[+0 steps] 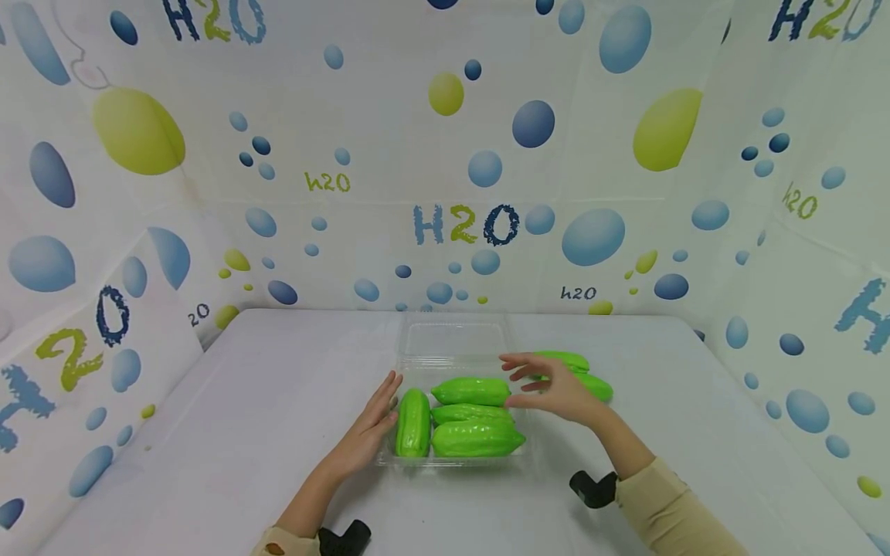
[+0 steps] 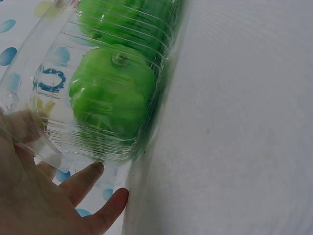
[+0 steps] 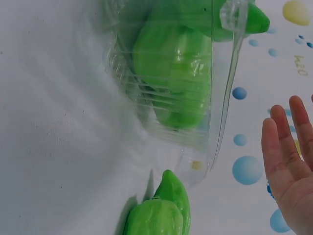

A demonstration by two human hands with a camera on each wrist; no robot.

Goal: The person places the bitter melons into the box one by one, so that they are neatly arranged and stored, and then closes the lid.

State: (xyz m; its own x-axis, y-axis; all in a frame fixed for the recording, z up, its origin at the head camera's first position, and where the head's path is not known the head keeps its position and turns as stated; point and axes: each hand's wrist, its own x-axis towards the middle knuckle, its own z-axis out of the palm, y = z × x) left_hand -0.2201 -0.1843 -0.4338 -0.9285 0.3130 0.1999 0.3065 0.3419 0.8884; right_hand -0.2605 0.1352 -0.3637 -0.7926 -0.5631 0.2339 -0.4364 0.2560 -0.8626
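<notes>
A clear plastic clamshell box (image 1: 459,462) holds several bright green ribbed vegetables that look like bitter melons. One bitter melon (image 1: 413,423) lies lengthwise at the left; others, including the front bitter melon (image 1: 476,439), lie crosswise beside it. My left hand (image 1: 365,432) is at the box's left side, fingers extended; in the left wrist view its fingertips (image 2: 95,171) are right at the box's end wall. My right hand (image 1: 556,392), holding nothing, hovers over the box's right edge with fingers spread and slightly bent. The right wrist view shows its fingers (image 3: 281,147) apart from the box.
The box's clear lid (image 1: 455,340) is folded back on the far side. Right of the box, more bitter melons (image 1: 596,386) lie on the white table (image 1: 278,386), partly behind my right hand. A patterned curtain (image 1: 389,116) hangs behind and at both sides.
</notes>
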